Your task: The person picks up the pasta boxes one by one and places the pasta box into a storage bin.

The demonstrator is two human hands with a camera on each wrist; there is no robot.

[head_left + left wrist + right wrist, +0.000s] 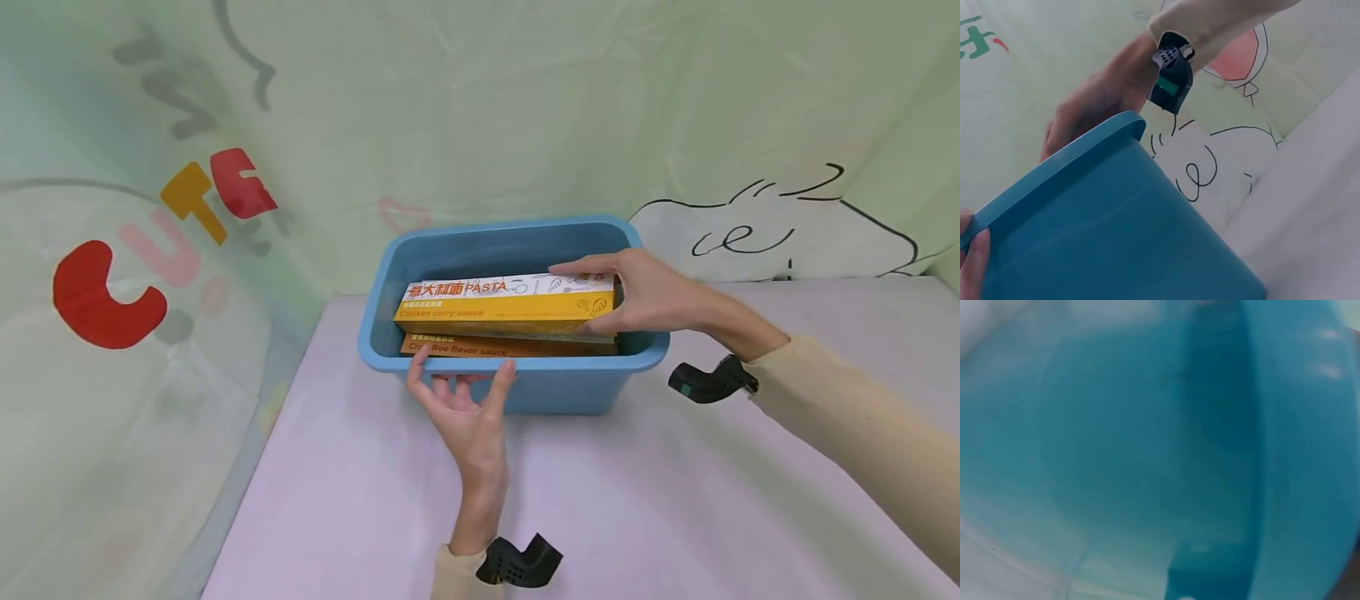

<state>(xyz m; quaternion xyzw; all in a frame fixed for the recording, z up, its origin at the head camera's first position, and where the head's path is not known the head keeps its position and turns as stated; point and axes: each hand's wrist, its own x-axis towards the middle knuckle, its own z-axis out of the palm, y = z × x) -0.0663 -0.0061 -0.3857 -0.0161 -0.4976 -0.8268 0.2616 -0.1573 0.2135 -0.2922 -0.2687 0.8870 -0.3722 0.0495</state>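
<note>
In the head view a blue plastic bin (pixel 517 387) holds flat pasta boxes. The upper one, a yellow and white pasta box (pixel 495 310) marked "Chicken curry sauce", lies over a brown box (pixel 510 346) marked "Crab Roe flavor sauce". My right hand (pixel 645 292) reaches over the bin's right side and grips the yellow box's right end, thumb in front and fingers behind. My left hand (pixel 468 417) holds the bin's front rim, some fingertips over it and others beneath. Fingers (pixel 975 262) pinch the rim in the left wrist view. Blurred bin wall (pixel 1147 437) fills the right wrist view.
The bin stands on a pale lilac table (pixel 337 500), close to a green printed cloth backdrop (pixel 487 108) behind it. Another such curtain (pixel 112 417) hangs along the left side. Black wrist devices (pixel 519 562) are strapped at both sleeves.
</note>
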